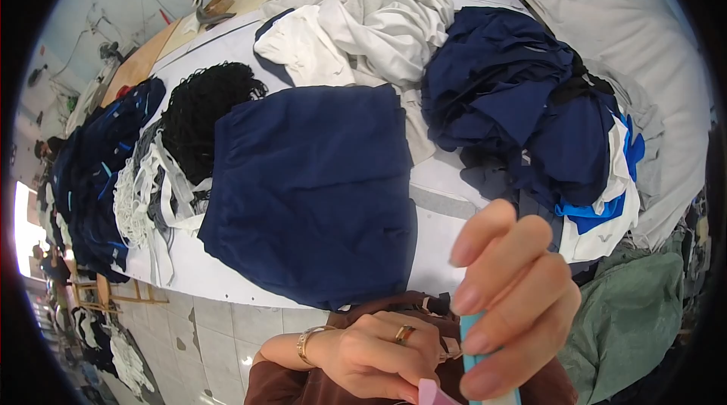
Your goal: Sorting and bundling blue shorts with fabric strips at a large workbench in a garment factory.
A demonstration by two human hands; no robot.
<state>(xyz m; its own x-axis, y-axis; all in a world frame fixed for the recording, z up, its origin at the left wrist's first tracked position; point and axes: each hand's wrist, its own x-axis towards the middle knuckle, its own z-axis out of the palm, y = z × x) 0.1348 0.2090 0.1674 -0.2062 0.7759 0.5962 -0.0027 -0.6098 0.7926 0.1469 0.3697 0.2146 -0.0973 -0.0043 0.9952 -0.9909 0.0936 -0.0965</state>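
Close to my body, my left hand (371,352) is curled, with a ring and a bracelet on it. Its fingertips pinch a small pink piece (437,393), mostly cut off by the lower edge. My right hand (522,299) is raised to the right of it, fingers wrapped round a narrow light-blue and white object (471,329) whose kind I cannot make out. Beyond both hands, dark navy shorts (310,193) lie flat on the white table (227,280), waistband to the left. Neither hand touches them.
Behind the shorts is a heap of white and light-grey cloth (386,18). Navy garments (500,79) are piled at the right. Black fringe-like strips (204,117), white strips (163,185) and dark garments (98,170) lie left. A green-grey cloth bundle (628,322) is near right.
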